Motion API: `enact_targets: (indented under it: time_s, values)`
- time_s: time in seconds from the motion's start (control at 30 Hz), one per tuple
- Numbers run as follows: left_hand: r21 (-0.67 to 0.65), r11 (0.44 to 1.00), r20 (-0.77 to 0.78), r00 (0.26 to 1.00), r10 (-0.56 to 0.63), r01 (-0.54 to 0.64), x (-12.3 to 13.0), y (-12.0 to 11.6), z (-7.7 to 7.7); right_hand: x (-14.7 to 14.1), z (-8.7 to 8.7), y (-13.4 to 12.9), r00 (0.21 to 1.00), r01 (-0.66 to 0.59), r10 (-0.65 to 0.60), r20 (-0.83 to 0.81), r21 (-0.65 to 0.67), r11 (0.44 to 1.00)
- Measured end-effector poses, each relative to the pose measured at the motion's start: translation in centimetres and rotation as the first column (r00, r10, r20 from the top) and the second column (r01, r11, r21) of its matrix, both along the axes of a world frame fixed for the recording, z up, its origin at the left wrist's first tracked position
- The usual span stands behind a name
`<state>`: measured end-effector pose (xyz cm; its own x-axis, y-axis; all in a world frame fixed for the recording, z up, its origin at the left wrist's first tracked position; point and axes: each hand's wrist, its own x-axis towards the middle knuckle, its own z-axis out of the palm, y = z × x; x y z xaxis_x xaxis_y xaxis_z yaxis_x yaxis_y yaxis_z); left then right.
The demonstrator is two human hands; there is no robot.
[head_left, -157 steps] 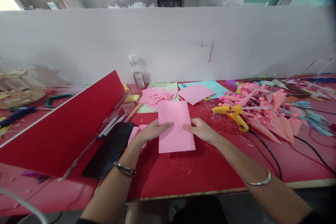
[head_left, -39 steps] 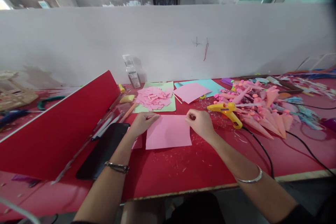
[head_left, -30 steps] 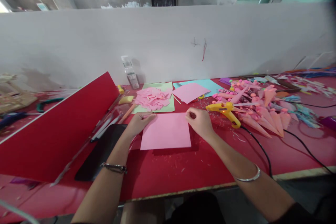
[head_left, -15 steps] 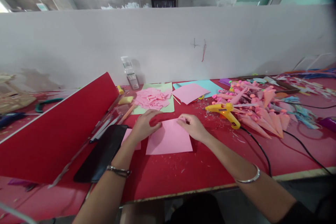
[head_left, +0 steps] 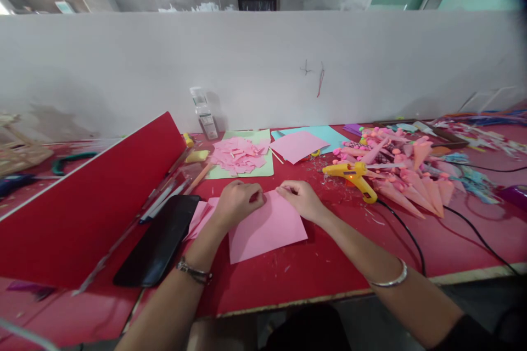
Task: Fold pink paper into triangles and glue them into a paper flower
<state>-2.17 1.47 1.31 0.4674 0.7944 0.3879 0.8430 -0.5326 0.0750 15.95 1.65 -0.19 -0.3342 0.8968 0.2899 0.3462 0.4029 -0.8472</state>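
A square sheet of pink paper (head_left: 269, 230) lies tilted on the red table in front of me. My left hand (head_left: 239, 202) is closed at its upper left edge, thumb and fingers pinched together on the paper. At the top edge, my right hand (head_left: 300, 197) pinches the same sheet between thumb and fingers. The two hands are a short gap apart. Beside my left wrist are more pink paper pieces (head_left: 201, 216), partly hidden by the forearm.
A black phone-like slab (head_left: 158, 244) and a red upright board (head_left: 107, 203) stand left. Pink paper scraps (head_left: 239, 154) lie on a green sheet. To the right are a yellow glue gun (head_left: 352, 175) with a cord and a heap of pink cones (head_left: 407, 175).
My left hand has gone from spread fingers to a pinch at the sheet's edge. The pink sheet has turned slightly, its lower left corner nearer to me. My right hand has hardly moved.
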Motion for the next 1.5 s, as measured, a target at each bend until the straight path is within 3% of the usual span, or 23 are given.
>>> enact_targets:
  time_s: [0.17,0.37,0.53,0.6,0.67,0.73,0.8,1.0,1.13,1.27,1.5]
  values:
    - [-0.05,0.99,-0.023,0.991,0.13,-0.131,-1.8,0.5,0.7,0.7,0.1,0.5,0.995,0.074,-0.075,-0.072,-0.008,0.997]
    - [-0.02,0.963,-0.025,0.963,0.269,-0.27,-4.1,1.3,0.7,0.9,0.2,0.6,0.988,0.127,-0.125,-0.096,0.02,0.992]
    - [-0.057,0.918,0.15,0.906,0.396,-0.392,-5.2,1.7,0.6,0.9,-0.1,0.7,0.98,0.158,-0.156,-0.125,0.013,0.987]
    - [-0.096,0.952,0.321,0.896,0.305,-0.29,-4.9,1.8,0.4,0.9,-0.1,0.7,0.983,0.113,-0.113,-0.148,-0.005,0.994]
    - [-0.159,0.983,0.497,0.853,0.156,-0.087,-4.3,1.8,0.3,0.7,-0.1,0.6,0.982,0.054,-0.057,-0.18,-0.021,0.998]
    - [-0.237,0.966,0.601,0.797,0.059,0.107,-3.5,1.6,0.3,0.7,-0.1,0.5,0.978,0.034,-0.04,-0.206,-0.031,0.999]
    - [-0.323,0.924,0.607,0.794,0.035,0.207,-3.0,1.3,0.3,0.7,-0.1,0.5,0.979,0.053,-0.059,-0.197,-0.038,0.998]
    - [-0.458,0.858,0.479,0.878,0.019,0.232,-2.5,0.8,0.2,0.8,-0.3,0.6,0.993,0.089,-0.088,-0.076,0.016,0.996]
    - [-0.47,0.848,0.465,0.885,0.001,0.246,-2.1,0.8,-0.1,0.6,-0.3,0.3,0.994,0.005,-0.023,0.111,0.155,0.988]
    - [-0.461,0.854,0.453,0.891,-0.006,0.241,-1.6,0.7,-0.6,0.3,-0.5,-0.2,0.956,-0.033,-0.035,0.29,0.226,0.973]
    - [-0.469,0.854,0.512,0.857,0.055,0.225,-2.2,1.0,0.2,0.9,-0.4,0.4,0.959,0.08,-0.131,0.251,0.206,0.975]
